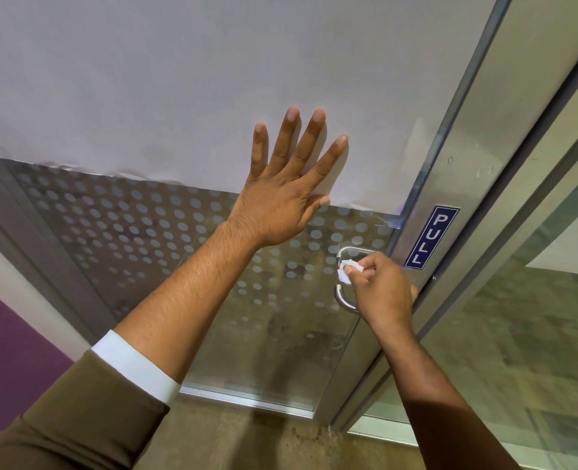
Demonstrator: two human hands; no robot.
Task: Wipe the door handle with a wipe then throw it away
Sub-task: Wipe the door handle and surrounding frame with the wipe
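Person stands close to a glass door (pixel 213 266) with a metal frame (pixel 457 184), both arms out in front. Left hand (pixel 281 195) lies flat and spread on the door, fingers (pixel 289 137) fully open and splayed, holding nothing; fingertips rest on a white paper sheet (pixel 179 79) that covers the upper glass, heel of the palm over the dotted frosted part below the sheet's lower edge. Left forearm bare, olive-brown sleeve (pixel 60 418) pushed up with a white cuff (pixel 135 364) showing.

Right hand (pixel 379 290) is at the door handle (pixel 343 300), a curved silver metal pull set on the glass just beside the frame. Right fingers are curled shut, pinching a small crumpled white wipe (pixel 347 271) between thumb and fingertips. Wipe is pressed against the upper part of the handle bar, near its top bend; lower bend of the handle shows below and left of the hand. Back part of the right hand overlaps the frame edge. Right arm is in shadow; no sleeve on it in view.

Blue sticker (pixel 431 237) with white letters PULL sits upright on the frame, just above and right of the right hand, not touched by it. Frosted dots run across the middle band of the glass; clear glass lower down shows a speckled floor (pixel 247 442). Purple wall strip (pixel 6 351) at far left. A second glass panel (pixel 518 334) at right, beyond the frame
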